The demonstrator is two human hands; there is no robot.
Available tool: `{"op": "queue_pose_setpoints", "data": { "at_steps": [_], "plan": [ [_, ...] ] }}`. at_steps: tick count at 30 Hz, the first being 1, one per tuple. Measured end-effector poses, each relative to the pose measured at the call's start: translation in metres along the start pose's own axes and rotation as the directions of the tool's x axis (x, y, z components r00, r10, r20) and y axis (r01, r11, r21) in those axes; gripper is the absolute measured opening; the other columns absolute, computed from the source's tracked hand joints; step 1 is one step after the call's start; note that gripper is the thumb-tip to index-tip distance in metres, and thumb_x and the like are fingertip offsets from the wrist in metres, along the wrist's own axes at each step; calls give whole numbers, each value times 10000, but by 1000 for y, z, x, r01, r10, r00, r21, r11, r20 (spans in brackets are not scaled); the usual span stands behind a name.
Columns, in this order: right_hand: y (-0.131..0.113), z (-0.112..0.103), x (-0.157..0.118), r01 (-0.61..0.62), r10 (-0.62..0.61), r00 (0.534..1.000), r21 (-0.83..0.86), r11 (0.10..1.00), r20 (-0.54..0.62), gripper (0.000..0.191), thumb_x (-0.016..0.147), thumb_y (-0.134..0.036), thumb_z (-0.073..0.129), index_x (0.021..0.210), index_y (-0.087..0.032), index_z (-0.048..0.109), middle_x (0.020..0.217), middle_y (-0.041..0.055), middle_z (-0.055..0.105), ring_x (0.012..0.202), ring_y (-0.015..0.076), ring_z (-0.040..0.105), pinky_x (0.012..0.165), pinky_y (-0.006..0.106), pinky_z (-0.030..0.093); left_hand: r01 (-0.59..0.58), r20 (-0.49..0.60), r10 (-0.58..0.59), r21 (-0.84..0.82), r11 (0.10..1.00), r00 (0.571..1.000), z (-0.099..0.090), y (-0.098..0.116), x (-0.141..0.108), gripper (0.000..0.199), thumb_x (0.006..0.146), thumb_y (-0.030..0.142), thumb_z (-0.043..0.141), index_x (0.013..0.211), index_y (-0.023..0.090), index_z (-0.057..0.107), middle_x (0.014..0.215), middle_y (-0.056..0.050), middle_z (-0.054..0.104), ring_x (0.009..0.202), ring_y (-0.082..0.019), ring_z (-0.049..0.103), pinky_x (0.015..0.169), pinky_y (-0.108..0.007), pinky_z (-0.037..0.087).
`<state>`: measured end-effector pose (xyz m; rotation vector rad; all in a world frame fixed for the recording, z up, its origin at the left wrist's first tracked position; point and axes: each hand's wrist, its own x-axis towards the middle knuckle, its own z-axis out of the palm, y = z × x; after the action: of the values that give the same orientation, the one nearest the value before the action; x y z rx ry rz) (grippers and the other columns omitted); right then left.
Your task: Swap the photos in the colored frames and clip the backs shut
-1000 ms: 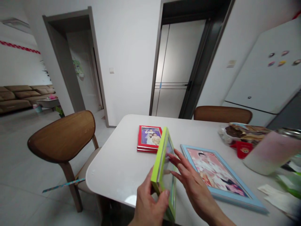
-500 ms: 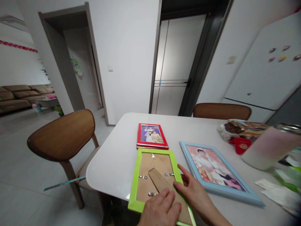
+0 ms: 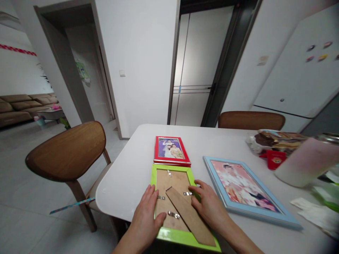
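Note:
A green picture frame (image 3: pixel 180 237) lies face down at the front of the table, its brown backing board (image 3: pixel 174 180) upward. Several small metal clips (image 3: pixel 173 214) sit around the board, and a brown stand leg (image 3: pixel 192 218) runs diagonally across it. My left hand (image 3: pixel 145 215) grips the left side, with its thumb over the backing. On the right side, my right hand (image 3: pixel 212 206) holds the edge, fingers bent near a clip. Just beyond is a red picture frame (image 3: pixel 172 163), photo up. A larger blue picture frame (image 3: pixel 265 218) rests to the right, also photo up.
On the white table's (image 3: pixel 127 169) right side stand a pink-and-white cup (image 3: pixel 302 164), a red packet (image 3: pixel 275 159), a plastic bag of food (image 3: pixel 280 139) and crumpled tissue (image 3: pixel 315 213). Wooden chairs (image 3: pixel 69 151) are at the left and far sides.
My left hand has moved from the lower backing and stand leg to the frame's left side. My right hand has shifted slightly up along the right side. The green frame has turned slightly.

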<state>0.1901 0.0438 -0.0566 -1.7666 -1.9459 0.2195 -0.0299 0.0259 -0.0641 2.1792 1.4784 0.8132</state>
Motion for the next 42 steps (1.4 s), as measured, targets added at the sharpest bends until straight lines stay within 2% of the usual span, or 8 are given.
{"op": "queue_pose_setpoints", "data": {
  "at_steps": [7, 11, 13, 18, 23, 30, 34, 42],
  "plan": [
    [-5, -1, 9, 1, -1, 1000, -29, 1000, -5, 270, 749, -222, 395, 862, -174, 635, 924, 91, 510, 806, 177, 527, 738, 290, 416, 16, 23, -16, -12, 1000, 1000, 0, 4, 0, 538, 643, 178, 531, 1167, 98, 436, 1294, -153, 351, 1205, -252, 289, 984, -436, 271],
    [-9, -4, 11, 55, -57, 998, -91, 994, -25, 276, 737, -221, 434, 931, -171, 622, 965, 110, 536, 899, 218, 488, 782, 331, 379, 8, 15, -8, -22, 1000, 1000, 0, 2, 0, 533, 641, 168, 525, 1160, 82, 439, 1292, -163, 352, 1208, -248, 283, 986, -431, 269],
    [-18, -3, 13, 98, -100, 994, -59, 993, -31, 276, 743, -226, 441, 944, -165, 620, 1006, 117, 540, 941, 228, 467, 805, 341, 363, 7, 0, -7, -35, 999, 1000, 1, 2, -1, 517, 638, 164, 525, 1145, 94, 453, 1289, -155, 360, 1207, -249, 286, 985, -435, 271],
    [-58, 12, 19, 281, -293, 949, 109, 954, 118, 200, 759, -271, 463, 797, -199, 646, 860, 51, 580, 817, 166, 502, 744, 277, 372, -11, -18, 10, -39, 999, 1000, 3, 1, -2, 559, 648, 160, 506, 1190, 90, 391, 1298, -153, 347, 1208, -242, 284, 984, -436, 277],
    [-82, 26, 20, 284, -283, 953, 7, 959, 110, 173, 762, -235, 465, 687, -181, 611, 761, 46, 563, 757, 158, 488, 682, 265, 352, -31, -32, 29, -44, 999, 999, 5, -1, -2, 582, 643, 135, 489, 1211, 124, 364, 1306, -127, 343, 1213, -234, 275, 985, -446, 273],
    [-57, 26, 47, 179, -178, 984, -51, 983, 29, 228, 795, -252, 400, 845, -159, 602, 829, 66, 566, 814, 166, 485, 731, 264, 338, -3, 0, 3, -65, 998, 1000, 5, 1, -1, 589, 638, 150, 501, 1205, 57, 373, 1302, -167, 331, 1217, -242, 264, 998, -427, 257],
    [-41, 29, 63, 107, -108, 994, -95, 990, 1, 251, 789, -244, 398, 836, -142, 622, 812, 88, 562, 806, 186, 480, 732, 287, 335, 4, -9, -5, -101, 995, 1000, 7, 2, -1, 593, 627, 156, 515, 1197, 56, 390, 1299, -165, 338, 1212, -247, 276, 1000, -420, 256],
    [-42, 33, 64, 93, -94, 996, -93, 991, -5, 223, 762, -242, 436, 863, -224, 635, 861, 57, 574, 827, 189, 484, 715, 291, 346, 25, 1, -25, -120, 992, 1000, 7, 3, 1, 599, 620, 156, 513, 1201, 80, 391, 1305, -150, 334, 1219, -241, 260, 1005, -426, 238]
  ]
}}
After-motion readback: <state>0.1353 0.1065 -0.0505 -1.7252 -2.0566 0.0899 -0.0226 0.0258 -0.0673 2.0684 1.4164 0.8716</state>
